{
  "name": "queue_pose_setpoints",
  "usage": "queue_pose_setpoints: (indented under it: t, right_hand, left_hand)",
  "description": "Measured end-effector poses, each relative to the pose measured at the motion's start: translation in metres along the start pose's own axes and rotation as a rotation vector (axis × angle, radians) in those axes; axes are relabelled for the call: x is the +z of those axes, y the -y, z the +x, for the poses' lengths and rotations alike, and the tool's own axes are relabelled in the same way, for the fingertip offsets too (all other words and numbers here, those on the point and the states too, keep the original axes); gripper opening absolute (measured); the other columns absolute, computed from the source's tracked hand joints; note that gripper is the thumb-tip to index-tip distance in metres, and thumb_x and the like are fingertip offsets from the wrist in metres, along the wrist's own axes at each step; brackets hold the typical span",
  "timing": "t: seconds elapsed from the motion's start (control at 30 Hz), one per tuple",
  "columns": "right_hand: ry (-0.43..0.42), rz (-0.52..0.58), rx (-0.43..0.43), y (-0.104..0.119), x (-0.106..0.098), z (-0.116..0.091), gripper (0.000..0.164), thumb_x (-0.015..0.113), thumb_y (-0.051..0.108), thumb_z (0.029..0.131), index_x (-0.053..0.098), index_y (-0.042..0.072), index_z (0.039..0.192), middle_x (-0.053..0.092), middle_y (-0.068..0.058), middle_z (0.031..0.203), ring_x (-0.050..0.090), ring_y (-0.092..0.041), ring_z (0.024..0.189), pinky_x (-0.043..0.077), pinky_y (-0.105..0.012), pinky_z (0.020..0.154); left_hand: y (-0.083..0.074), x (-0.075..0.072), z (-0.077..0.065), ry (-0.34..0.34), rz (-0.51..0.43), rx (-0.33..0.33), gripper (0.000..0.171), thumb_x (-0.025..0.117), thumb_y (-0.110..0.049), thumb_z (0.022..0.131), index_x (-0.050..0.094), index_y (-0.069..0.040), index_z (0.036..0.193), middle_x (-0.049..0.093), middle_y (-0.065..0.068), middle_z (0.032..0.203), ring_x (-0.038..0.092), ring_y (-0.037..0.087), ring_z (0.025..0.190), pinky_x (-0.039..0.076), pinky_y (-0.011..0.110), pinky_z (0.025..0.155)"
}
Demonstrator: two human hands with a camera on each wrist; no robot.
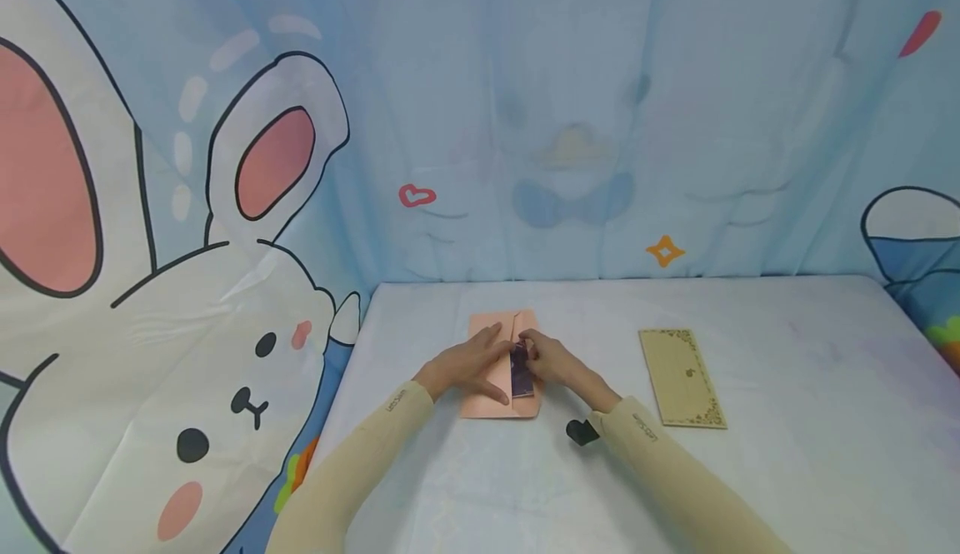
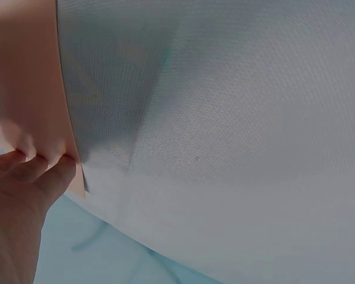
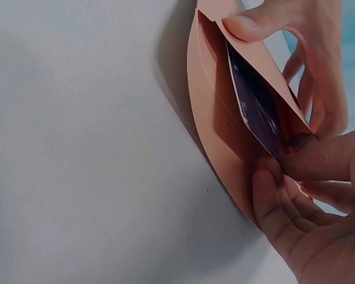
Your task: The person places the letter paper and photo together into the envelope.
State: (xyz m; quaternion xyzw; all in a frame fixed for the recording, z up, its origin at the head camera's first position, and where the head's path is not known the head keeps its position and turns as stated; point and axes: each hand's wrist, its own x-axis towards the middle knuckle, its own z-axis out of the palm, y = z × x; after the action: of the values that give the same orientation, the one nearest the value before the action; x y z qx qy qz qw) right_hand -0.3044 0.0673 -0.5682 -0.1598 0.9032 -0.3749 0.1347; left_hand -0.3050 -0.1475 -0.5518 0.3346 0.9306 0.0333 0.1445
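Observation:
A peach envelope (image 1: 487,379) lies on the table with its slit bowed apart in the right wrist view. My left hand (image 1: 480,362) rests spread across its front, thumb (image 3: 242,26) on the panel beside the slit. In the left wrist view, fingertips (image 2: 65,163) touch the peach paper near its edge. A dark purple card (image 3: 257,109) with a pale edge sits partly inside the slit. My right hand (image 1: 551,358) pinches this card between thumb and fingers, seen close up in the right wrist view; those fingertips overlap the slit's end.
A tan rectangular card or envelope (image 1: 682,379) with ornate dark corners lies to the right on the white table (image 1: 810,454). A small black heart-shaped thing (image 1: 581,431) shows beside the right cuff. A printed blue curtain (image 1: 465,121) hangs behind the table.

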Motion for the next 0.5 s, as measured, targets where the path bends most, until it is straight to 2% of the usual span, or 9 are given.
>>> queue_pose_setpoints:
  t: [0.5]
  right_hand:
    - [-0.02, 0.038, 0.088, 0.0075, 0.0099, 0.0044, 0.054, 0.063, 0.0, 0.091, 0.046, -0.002, 0.142, 0.067, -0.013, 0.096, 0.062, -0.019, 0.078, 0.049, -0.027, 0.064]
  left_hand:
    - [0.0015, 0.0009, 0.0031, 0.022, 0.004, -0.01, 0.101, 0.067, -0.073, 0.08, 0.022, -0.03, 0.16, 0.004, 0.012, 0.17, 0.016, 0.031, 0.157, 0.042, 0.05, 0.112]
